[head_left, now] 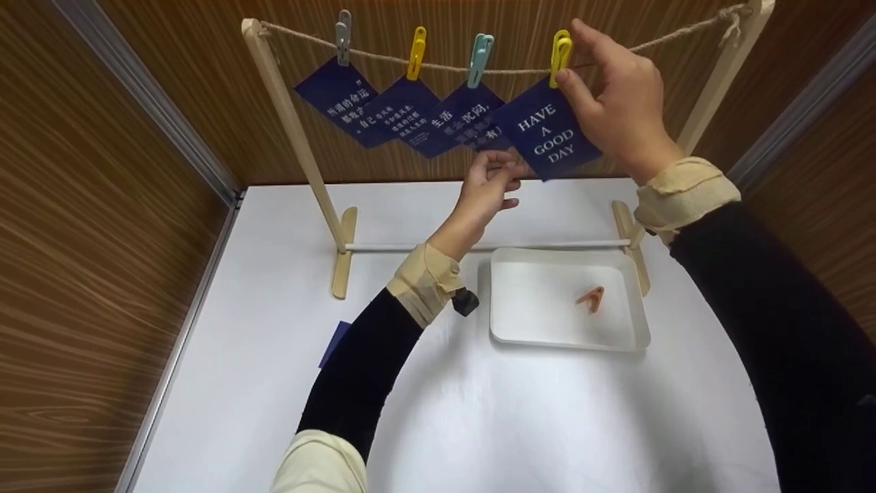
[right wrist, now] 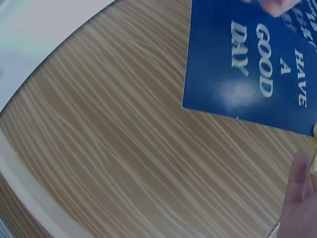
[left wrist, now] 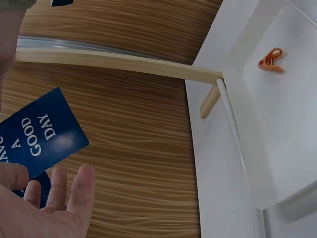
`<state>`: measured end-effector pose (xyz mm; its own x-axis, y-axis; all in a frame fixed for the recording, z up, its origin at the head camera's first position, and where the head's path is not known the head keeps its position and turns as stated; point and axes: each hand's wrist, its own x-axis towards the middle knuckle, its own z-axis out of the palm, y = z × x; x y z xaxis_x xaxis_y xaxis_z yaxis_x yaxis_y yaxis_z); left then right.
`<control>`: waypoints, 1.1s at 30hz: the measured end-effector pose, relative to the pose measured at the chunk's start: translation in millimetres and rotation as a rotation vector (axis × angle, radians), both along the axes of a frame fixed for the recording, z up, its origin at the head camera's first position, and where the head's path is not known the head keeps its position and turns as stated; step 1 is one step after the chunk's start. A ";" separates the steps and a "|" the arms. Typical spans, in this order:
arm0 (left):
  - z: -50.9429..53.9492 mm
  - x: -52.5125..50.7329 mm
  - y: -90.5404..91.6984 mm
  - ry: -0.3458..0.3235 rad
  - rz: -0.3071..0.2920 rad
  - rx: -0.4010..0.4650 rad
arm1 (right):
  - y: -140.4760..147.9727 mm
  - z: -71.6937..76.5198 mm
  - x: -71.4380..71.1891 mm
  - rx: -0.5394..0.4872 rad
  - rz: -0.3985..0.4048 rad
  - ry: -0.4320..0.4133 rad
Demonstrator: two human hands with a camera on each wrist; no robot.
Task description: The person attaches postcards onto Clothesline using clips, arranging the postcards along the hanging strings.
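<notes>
On the rope hangs a dark blue card (head_left: 547, 130) reading "HAVE A GOOD DAY", held at its top corner by a yellow clothespin (head_left: 561, 51). My right hand (head_left: 626, 103) is at that clothespin, its thumb tip against or just beside it and its index finger raised near the top. Below the card's left edge is my left hand (head_left: 487, 185), fingers loosely bent and apart from the card in the left wrist view. Farther left hang several blue cards (head_left: 404, 116) under a grey clothespin (head_left: 343, 38), an orange-yellow clothespin (head_left: 417, 53) and a light blue clothespin (head_left: 480, 60).
A wooden rack (head_left: 294, 137) carries the rope (head_left: 677, 34) between two posts. On the white table (head_left: 274, 411) stands a white tray (head_left: 503, 332) with an orange clothespin (head_left: 593, 299) inside. Another blue card (head_left: 335, 342) lies partly hidden beneath the left forearm. Wood-grain panels surround the table.
</notes>
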<state>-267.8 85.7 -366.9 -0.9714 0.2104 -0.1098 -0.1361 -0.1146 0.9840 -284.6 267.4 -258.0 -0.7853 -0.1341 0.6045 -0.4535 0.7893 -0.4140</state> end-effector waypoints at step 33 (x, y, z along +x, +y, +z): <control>-114.8 106.5 -205.8 0.016 0.027 -0.432 | 108.3 -213.3 129.7 0.517 0.293 -0.621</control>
<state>-161.3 -120.1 -481.7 -0.9783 0.1223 -0.1675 -0.1235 0.3052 0.9442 -154.9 375.7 -471.3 -0.8440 -0.5235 -0.1168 -0.4789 0.8336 -0.2753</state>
